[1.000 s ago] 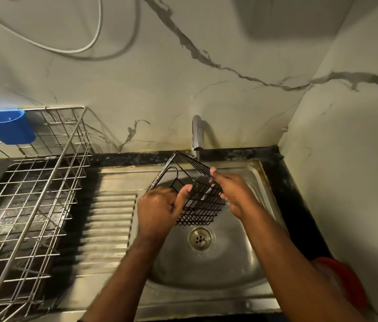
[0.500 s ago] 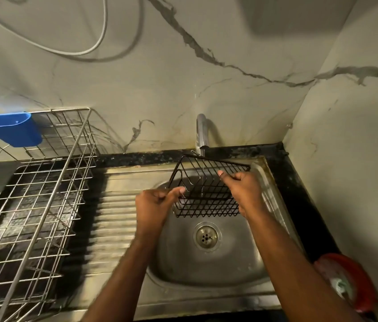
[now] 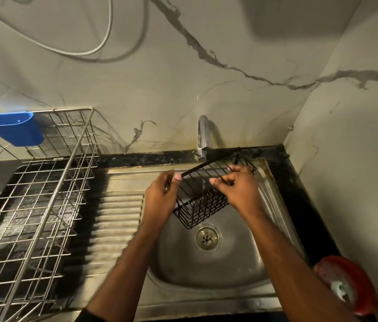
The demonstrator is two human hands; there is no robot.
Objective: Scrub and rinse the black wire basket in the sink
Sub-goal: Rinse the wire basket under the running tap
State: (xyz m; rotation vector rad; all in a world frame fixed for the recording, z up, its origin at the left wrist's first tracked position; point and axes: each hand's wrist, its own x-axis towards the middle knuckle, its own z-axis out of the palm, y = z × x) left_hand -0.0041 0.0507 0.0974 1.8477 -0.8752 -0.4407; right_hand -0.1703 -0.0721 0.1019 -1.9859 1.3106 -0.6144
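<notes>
Gripping the black wire basket (image 3: 200, 201) under the tap (image 3: 203, 135), both hands hold its rim; no writing seems legible.

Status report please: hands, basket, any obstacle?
Left hand and right hand both grip black wire basket. Basket tilted under faucet, thin stream running through, above drain. Nothing in the way.

Two hands — left (image 3: 161, 194), right (image 3: 239, 190) — one black wire basket (image 3: 203, 203), one steel sink (image 3: 206, 270) with one drain (image 3: 207, 238), one chrome tap (image 3: 203, 135), one silver wire dish rack (image 3: 32, 205), one blue plastic cup (image 3: 14, 129) at upper left, one red round container (image 3: 348, 284).
</notes>
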